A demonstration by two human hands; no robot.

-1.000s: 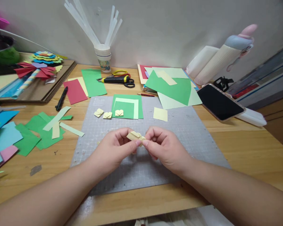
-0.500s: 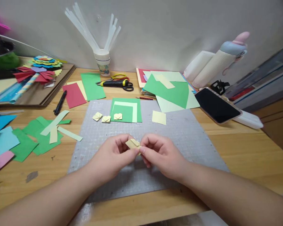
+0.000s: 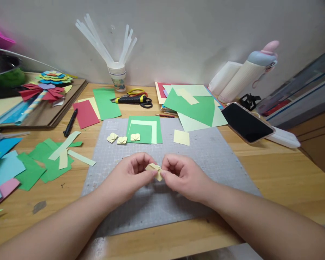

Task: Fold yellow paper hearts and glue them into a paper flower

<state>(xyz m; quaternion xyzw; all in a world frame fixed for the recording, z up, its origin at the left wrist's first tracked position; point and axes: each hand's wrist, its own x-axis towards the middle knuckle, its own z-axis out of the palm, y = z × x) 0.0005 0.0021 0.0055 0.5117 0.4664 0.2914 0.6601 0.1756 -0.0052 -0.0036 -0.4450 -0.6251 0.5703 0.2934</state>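
Observation:
Between my two hands is a small folded piece of pale yellow paper (image 3: pixel 154 167), held up above the grey cutting mat (image 3: pixel 206 173). My left hand (image 3: pixel 137 169) pinches its left side between thumb and fingers. At its right edge, my right hand (image 3: pixel 182 175) pinches it the same way. Three small folded paper hearts (image 3: pixel 121 140) lie beyond my left hand, one of them on a stack of green squares (image 3: pixel 143 133). A flat pale yellow square of paper (image 3: pixel 181 137) rests farther off, past my right hand.
Green paper scraps (image 3: pixel 51 162) lie at the left, near a black pen (image 3: pixel 70 122). Behind the mat are a utility knife (image 3: pixel 131 99), scissors (image 3: pixel 146 104) and paper cups (image 3: pixel 117 77). A phone (image 3: pixel 247 122) and a bottle (image 3: pixel 243 76) stand at the right.
The folded paper has turned slightly between my fingers, and more of its lower corner shows now. My left thumb has shifted a little to the left. The view has tilted up slightly.

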